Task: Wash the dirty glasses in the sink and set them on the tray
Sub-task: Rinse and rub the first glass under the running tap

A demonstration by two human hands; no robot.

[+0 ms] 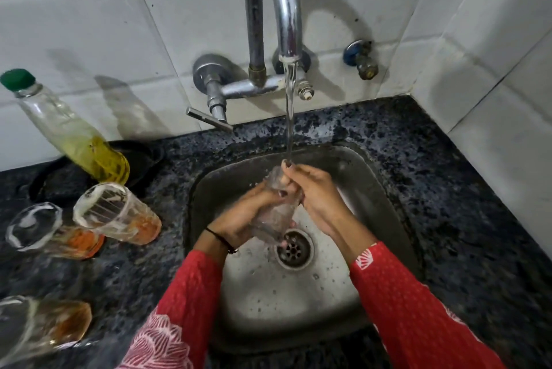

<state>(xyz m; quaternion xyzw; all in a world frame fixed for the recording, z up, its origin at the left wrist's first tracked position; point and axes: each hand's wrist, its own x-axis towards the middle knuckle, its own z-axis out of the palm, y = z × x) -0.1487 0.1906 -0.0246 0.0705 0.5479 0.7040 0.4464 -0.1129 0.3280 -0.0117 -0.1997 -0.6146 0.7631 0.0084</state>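
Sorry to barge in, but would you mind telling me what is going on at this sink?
A person in red sleeves is rinsing a clear glass under the running tap, over the sink. The left hand grips the glass low down, and the right hand holds it near the rim. Three stained glasses with orange residue wait, unwashed, on the counter to the left, beside a green-capped bottle.

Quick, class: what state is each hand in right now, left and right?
Left hand: closed round the body of the clear drinking glass.
Right hand: closed on the same glass, fingers at its rim.
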